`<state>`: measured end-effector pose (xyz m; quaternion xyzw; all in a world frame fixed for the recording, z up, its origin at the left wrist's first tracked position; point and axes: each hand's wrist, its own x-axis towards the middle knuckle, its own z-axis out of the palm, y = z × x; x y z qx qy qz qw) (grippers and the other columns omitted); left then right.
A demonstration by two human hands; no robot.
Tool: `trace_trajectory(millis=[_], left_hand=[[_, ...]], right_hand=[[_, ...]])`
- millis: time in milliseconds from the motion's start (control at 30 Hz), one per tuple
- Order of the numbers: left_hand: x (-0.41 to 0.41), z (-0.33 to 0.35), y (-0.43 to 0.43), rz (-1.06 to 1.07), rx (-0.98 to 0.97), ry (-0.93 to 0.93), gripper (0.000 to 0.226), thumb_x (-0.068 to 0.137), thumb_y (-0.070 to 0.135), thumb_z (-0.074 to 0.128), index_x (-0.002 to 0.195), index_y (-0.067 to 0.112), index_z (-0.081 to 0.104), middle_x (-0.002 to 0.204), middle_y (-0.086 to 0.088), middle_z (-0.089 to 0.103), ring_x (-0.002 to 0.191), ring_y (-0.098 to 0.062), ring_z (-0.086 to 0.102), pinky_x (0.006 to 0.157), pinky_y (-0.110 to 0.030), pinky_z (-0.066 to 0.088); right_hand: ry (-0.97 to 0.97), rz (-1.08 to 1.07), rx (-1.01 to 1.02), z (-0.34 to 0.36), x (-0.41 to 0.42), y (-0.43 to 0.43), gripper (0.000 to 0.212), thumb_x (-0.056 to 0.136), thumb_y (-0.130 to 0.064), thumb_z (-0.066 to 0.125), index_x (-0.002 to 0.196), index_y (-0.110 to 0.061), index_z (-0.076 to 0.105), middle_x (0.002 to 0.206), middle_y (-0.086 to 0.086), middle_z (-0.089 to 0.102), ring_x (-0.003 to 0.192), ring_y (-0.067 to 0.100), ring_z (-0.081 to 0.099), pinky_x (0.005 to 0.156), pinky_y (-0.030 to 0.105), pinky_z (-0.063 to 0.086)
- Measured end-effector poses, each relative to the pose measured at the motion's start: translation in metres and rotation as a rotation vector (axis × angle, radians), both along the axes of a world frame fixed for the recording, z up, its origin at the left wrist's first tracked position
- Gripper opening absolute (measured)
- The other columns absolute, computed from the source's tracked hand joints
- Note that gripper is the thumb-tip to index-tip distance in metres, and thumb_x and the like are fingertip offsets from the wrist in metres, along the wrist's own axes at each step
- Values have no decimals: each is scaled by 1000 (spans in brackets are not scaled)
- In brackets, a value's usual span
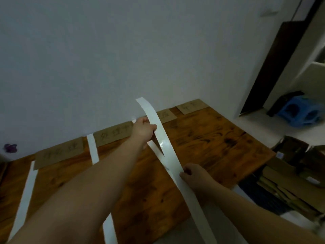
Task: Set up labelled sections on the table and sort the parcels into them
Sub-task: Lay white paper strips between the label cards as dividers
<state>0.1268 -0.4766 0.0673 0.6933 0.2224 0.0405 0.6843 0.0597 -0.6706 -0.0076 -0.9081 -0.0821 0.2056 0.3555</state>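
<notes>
A long white strip arcs above the wooden table. My left hand pinches it near its far end, close to the wall. My right hand grips the same strip nearer the table's front edge, and the rest hangs down past that edge. Two white strips lie flat on the table: one at the far left and one left of the middle, partly hidden by my left forearm. Several brown cardboard labels with handwritten characters lie along the wall, such as the leftmost label and the rightmost label.
A plain wall backs the table. To the right stand a dark door and a blue plastic stool on the floor. Cardboard parcels are piled on the floor beside the table's right edge.
</notes>
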Motion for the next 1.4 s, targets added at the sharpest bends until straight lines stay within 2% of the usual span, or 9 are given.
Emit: trace_trajectory(millis=[133,300,533,733,867,1000,1100,1233,1400], left_hand=[[71,-15,-26,-45,49,-8,37,89,-1,56,124,8,48,101,-7,62,82,-20,62,69,-30,55],[154,-35,-55,-82,42,26,26,89,-4,55,110,11,51,102,-10,62,77,-19,61,57,-28,52],[243,-68,-90,-85,66,129,29,89,1,57,116,12,53,106,-11,63,86,-26,65,79,-46,57],[295,-112,-124,20,109,212,40,90,1,56,127,13,48,110,-6,60,92,-25,63,62,-31,55],[316,-153,-141,78,130,301,65,84,-5,58,142,17,35,106,-3,59,103,-28,59,85,-42,55],[318,-186,-151,-208,650,401,70,89,24,61,148,23,24,153,-3,28,138,-28,31,109,-45,36],[309,-202,-155,-576,1002,478,66,94,49,45,150,29,17,160,4,4,146,-27,1,116,-53,11],[305,-213,-154,-650,1112,536,65,95,48,42,150,31,13,160,4,-3,146,-25,-10,115,-55,3],[312,-211,-149,-619,1108,541,66,94,38,48,150,29,14,160,3,-1,146,-24,-9,116,-53,4]], right_hand=[[31,-80,-13,-6,55,-20,20,98,-26,49,116,-20,56,92,-10,52,78,2,50,58,11,37],[87,-136,-48,-9,124,-49,26,99,-27,48,123,-17,53,113,-1,55,93,11,53,78,24,46],[110,-97,-101,-20,204,-88,34,100,-26,46,133,-19,48,129,0,53,103,12,54,83,21,44],[180,3,-31,-61,274,-129,27,99,-20,48,124,-19,56,93,-12,56,68,1,50,53,9,36],[193,98,-27,-84,310,-150,30,100,-18,45,129,-20,53,98,-12,58,74,0,51,63,7,40],[113,283,-200,-106,328,-162,42,99,-23,46,140,-27,39,135,-2,50,114,11,51,100,27,43],[-8,600,-434,-112,331,-169,51,100,-24,41,148,-26,25,150,2,29,134,22,31,111,36,30],[-86,795,-520,-117,332,-173,53,100,-22,39,150,-23,20,158,2,13,144,25,11,116,43,17],[-108,796,-514,-122,333,-164,53,101,-26,38,150,-24,19,157,4,15,144,26,12,116,42,16]])
